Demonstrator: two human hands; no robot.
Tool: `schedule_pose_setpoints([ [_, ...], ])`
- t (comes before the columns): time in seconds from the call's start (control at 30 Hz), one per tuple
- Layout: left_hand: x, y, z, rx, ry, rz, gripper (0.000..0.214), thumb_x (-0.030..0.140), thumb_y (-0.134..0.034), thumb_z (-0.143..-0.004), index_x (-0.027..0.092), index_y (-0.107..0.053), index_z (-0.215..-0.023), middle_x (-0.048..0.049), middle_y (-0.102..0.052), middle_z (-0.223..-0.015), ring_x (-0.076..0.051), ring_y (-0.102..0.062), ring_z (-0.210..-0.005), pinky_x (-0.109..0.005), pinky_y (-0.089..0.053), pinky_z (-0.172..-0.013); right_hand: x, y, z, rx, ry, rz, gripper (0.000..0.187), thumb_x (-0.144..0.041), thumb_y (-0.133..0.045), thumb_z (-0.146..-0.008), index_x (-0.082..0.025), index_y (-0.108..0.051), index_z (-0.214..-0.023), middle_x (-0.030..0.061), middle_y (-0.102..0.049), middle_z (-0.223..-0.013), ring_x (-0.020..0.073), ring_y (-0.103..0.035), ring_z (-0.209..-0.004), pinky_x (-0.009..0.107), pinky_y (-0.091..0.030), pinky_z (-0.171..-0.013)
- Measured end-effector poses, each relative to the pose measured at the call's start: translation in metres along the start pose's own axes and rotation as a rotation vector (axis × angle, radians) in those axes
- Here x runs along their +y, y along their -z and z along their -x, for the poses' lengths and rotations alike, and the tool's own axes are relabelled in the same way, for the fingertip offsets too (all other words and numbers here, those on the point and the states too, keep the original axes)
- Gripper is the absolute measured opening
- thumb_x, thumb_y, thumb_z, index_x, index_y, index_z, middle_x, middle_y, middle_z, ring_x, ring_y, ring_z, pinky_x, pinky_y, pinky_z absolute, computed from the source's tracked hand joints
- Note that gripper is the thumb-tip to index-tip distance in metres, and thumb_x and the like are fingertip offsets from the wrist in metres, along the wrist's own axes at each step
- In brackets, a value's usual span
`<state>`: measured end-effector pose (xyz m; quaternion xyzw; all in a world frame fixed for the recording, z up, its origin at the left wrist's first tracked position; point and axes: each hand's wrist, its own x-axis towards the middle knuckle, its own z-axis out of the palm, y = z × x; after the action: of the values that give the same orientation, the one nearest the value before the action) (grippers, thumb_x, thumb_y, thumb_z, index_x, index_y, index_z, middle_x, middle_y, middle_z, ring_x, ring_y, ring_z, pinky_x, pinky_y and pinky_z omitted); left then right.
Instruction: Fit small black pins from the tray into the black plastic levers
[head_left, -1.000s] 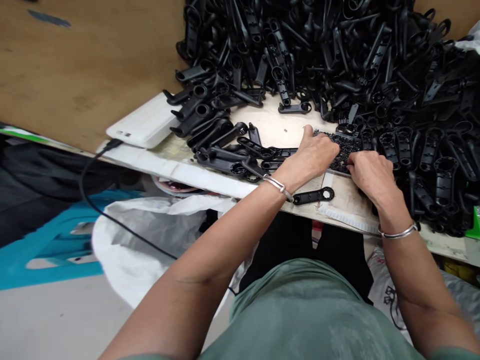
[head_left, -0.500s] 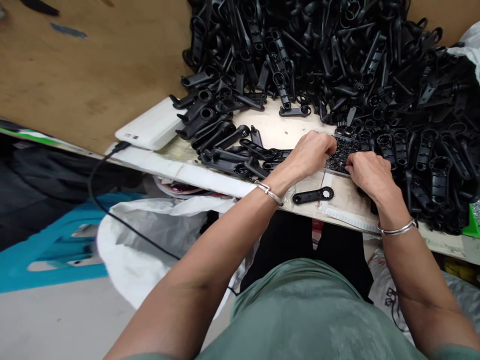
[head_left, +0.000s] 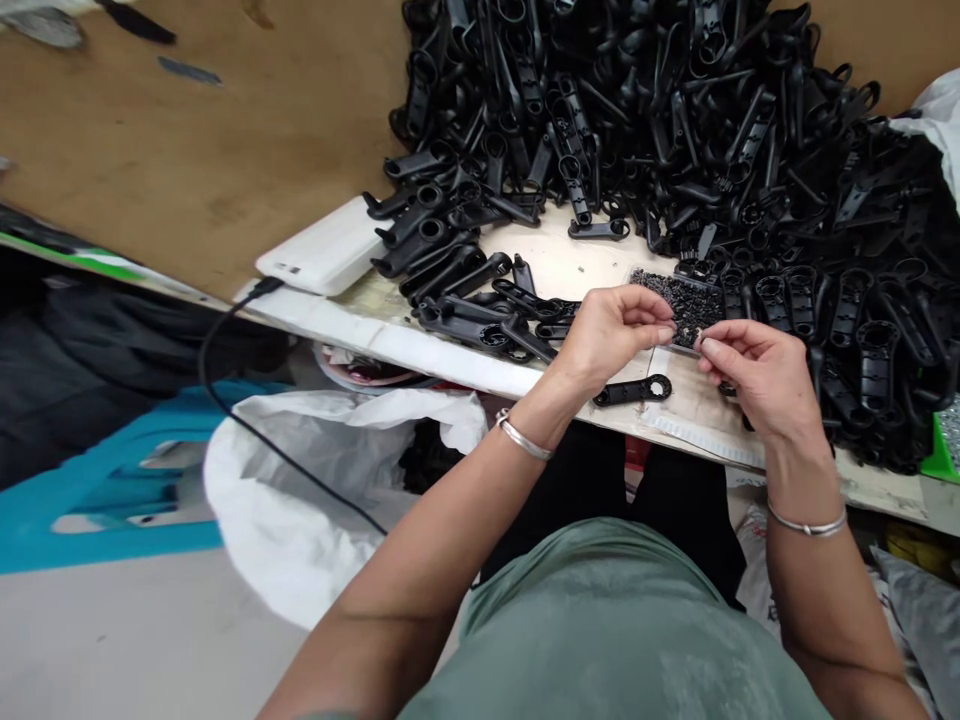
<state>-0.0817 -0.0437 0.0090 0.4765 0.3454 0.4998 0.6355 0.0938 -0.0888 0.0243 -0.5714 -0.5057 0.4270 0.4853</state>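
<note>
My left hand (head_left: 619,328) has its thumb and fingertips pinched together above the near edge of a clear shallow tray (head_left: 679,300) full of tiny dark pieces. Facing it, my right hand (head_left: 769,370) also pinches at the tray's near right corner. Whatever sits between the fingertips is too small to name. A single black plastic arm-shaped part (head_left: 632,390), with a ring at its right end, lies on the table just below my left hand. Neither hand touches it.
A big heap of similar black parts (head_left: 600,110) covers the back of the table, with more at the right. A white box (head_left: 322,245) with a black cable (head_left: 217,390) lies at the left. Below the edge hangs a white bag (head_left: 255,500); a green bin (head_left: 943,450) is far right.
Both hands have lifted and drawn back from the small pieces in the tray, fingertips now pinched. The view has shifted slightly. The single black part stays on the table.
</note>
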Motion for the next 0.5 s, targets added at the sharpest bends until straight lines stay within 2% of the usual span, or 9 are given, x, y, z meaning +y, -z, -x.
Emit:
schedule_pose_setpoints([
  [0.1,-0.003,-0.004,0.01,0.015,0.02,0.116,0.021,0.008,-0.08,-0.055,0.013,-0.068,-0.072,0.0013,-0.071,-0.069,-0.01,-0.067,-0.066,-0.022,-0.054,-0.067,0.006,-0.009,0.013,-0.004,-0.039,-0.248,0.025,-0.029,-0.086,-0.063,-0.018,-0.073,-0.081,-0.0003,-0.069,-0.066,0.0087,-0.061,-0.056,0.019,-0.049,-0.051],
  [0.2,-0.006,-0.006,0.018,0.027,0.018,0.178,0.025,0.011,-0.084,-0.055,0.013,-0.069,-0.074,0.0,-0.072,-0.072,-0.012,-0.069,-0.07,-0.024,-0.056,-0.071,0.011,-0.016,0.021,-0.02,-0.089,-0.397,0.027,-0.032,-0.088,-0.063,-0.02,-0.074,-0.083,-0.0006,-0.072,-0.073,0.0066,-0.061,-0.058,0.017,-0.051,-0.053],
  [0.33,-0.01,-0.01,0.026,0.055,0.013,0.206,0.03,0.017,-0.09,-0.052,0.013,-0.07,-0.074,0.0,-0.072,-0.073,-0.011,-0.068,-0.07,-0.024,-0.056,-0.073,0.014,-0.02,0.027,-0.029,-0.133,-0.505,0.028,-0.033,-0.09,-0.062,-0.022,-0.073,-0.082,-0.0026,-0.07,-0.072,0.0055,-0.06,-0.058,0.015,-0.053,-0.052],
  [0.5,-0.014,-0.015,0.032,0.08,0.021,0.253,0.028,0.018,-0.091,-0.053,0.013,-0.071,-0.072,0.0001,-0.071,-0.071,-0.01,-0.067,-0.066,-0.021,-0.054,-0.068,0.017,-0.023,0.03,-0.018,-0.137,-0.546,0.028,-0.036,-0.089,-0.064,-0.021,-0.072,-0.08,-0.0036,-0.066,-0.07,0.0046,-0.057,-0.055,0.015,-0.05,-0.049],
])
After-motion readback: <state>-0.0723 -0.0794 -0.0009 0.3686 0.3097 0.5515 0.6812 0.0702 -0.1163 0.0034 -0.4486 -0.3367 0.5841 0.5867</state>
